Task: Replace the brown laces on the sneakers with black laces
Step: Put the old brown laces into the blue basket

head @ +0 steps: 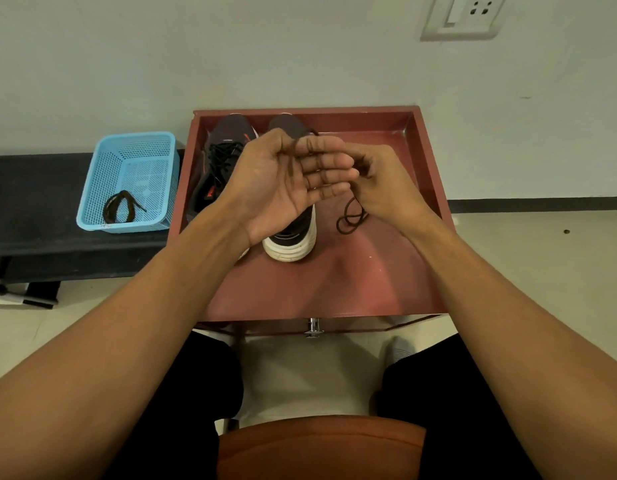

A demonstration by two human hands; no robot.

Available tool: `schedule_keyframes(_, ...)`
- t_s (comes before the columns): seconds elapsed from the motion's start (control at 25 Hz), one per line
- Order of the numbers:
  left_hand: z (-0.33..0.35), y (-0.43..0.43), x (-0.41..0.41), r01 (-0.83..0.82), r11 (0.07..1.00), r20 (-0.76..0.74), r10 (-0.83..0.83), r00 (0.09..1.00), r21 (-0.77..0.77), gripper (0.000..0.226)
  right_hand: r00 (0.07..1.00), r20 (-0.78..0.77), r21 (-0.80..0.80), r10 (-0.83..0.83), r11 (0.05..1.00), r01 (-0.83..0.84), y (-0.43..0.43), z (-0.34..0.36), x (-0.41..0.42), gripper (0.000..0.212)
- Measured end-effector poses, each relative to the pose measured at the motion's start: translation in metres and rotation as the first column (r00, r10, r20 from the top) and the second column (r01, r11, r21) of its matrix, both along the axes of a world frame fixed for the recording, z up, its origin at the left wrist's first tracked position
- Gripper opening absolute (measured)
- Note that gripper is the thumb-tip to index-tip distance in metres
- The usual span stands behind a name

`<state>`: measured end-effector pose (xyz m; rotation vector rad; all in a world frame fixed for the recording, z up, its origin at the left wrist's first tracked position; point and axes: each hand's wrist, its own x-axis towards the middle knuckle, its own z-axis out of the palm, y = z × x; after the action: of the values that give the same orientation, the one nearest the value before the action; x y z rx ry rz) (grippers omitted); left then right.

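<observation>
1. Two forearms reach forward from the bottom of the view over an orange seat and dark-clad knees.
2. Red-brown table with raised edges sits just ahead; a metal drawer handle shows on its near front.
3. Right sneaker stands on the table, white heel toward the camera, its upper mostly hidden by the hands.
4. Left hand is held above the sneakers, palm showing, fingers straight and together, pointing right. A dark lace crosses over its index finger.
5. Right hand is just behind the left fingertips, fingers curled in. The dark lace hangs from it in a loose loop over the table, right of the right sneaker. The exact pinch is hidden by the left fingers. Brown or black: cannot tell.
6. Left sneaker stands beside the right one, toe toward the wall, threaded with black laces.
7. Blue basket sits on a dark bench left of the table, with a coiled lace inside.
8. Wall socket is on the wall, upper right.
</observation>
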<state>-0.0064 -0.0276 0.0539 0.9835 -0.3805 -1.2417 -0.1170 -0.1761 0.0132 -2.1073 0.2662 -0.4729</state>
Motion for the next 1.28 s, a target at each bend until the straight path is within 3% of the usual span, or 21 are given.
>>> schedule_keyframes(0.12, -0.001, 0.001, -0.005, 0.04, 0.999, 0.009, -0.04, 0.999, 0.007, 0.058, 0.999, 0.046, 0.063, 0.016, 0.998, -0.019, -0.004, -0.002, 0.002, 0.037)
schedule_keyframes(0.24, -0.001, -0.003, -0.006, 0.041, 0.998, 0.037, -0.043, 0.998, 0.043, 0.066, 1.0, 0.022, 0.02, -0.011, 1.0, 0.01, -0.006, -0.002, 0.0, 0.034)
schedule_keyframes(0.4, -0.004, -0.005, -0.011, 0.005, 1.0, 0.218, -0.01, 0.976, 0.021, 0.034, 0.999, -0.04, 0.042, -0.016, 0.999, 0.018, -0.01, -0.002, -0.001, 0.025)
schedule_keyframes(0.56, -0.005, -0.005, -0.004, -0.062, 0.994, 0.235, 0.082, 0.968, -0.093, 0.03, 0.993, -0.121, 0.047, 0.008, 0.999, -0.003, -0.003, -0.001, -0.004, 0.018)
schedule_keyframes(0.72, -0.013, -0.006, 0.015, -0.188, 0.967, 0.273, 0.229, 0.934, -0.17, 0.032, 0.945, -0.258, 0.053, 0.202, 0.979, -0.195, 0.012, 0.0, -0.005, 0.02)
schedule_keyframes(0.84, -0.02, -0.003, 0.027, -0.269, 0.954, 0.352, 0.298, 0.887, -0.131, 0.036, 0.906, -0.328, 0.087, 0.268, 0.963, -0.254, 0.021, 0.003, -0.009, 0.023)
schedule_keyframes(0.92, -0.024, -0.002, 0.032, -0.291, 0.952, 0.495, 0.3, 0.815, -0.096, 0.036, 0.926, -0.297, -0.009, 0.235, 0.969, -0.248, 0.024, 0.01, -0.013, 0.02)
schedule_keyframes(1.04, -0.025, -0.003, 0.024, -0.223, 0.974, 0.757, 0.18, 0.628, -0.047, 0.033, 0.968, -0.201, -0.122, 0.147, 0.977, -0.174, 0.025, 0.023, -0.016, 0.018)
schedule_keyframes(1.12, -0.026, -0.006, 0.013, -0.135, 0.991, 0.824, 0.089, 0.559, -0.016, 0.037, 0.995, -0.092, -0.139, 0.044, 0.989, -0.056, 0.018, 0.033, -0.019, 0.02)
schedule_keyframes(1.28, -0.02, -0.011, -0.005, 0.034, 0.999, 0.699, -0.015, 0.715, -0.014, 0.04, 0.995, 0.032, -0.027, -0.094, 0.995, 0.095, -0.007, 0.041, -0.031, 0.024)
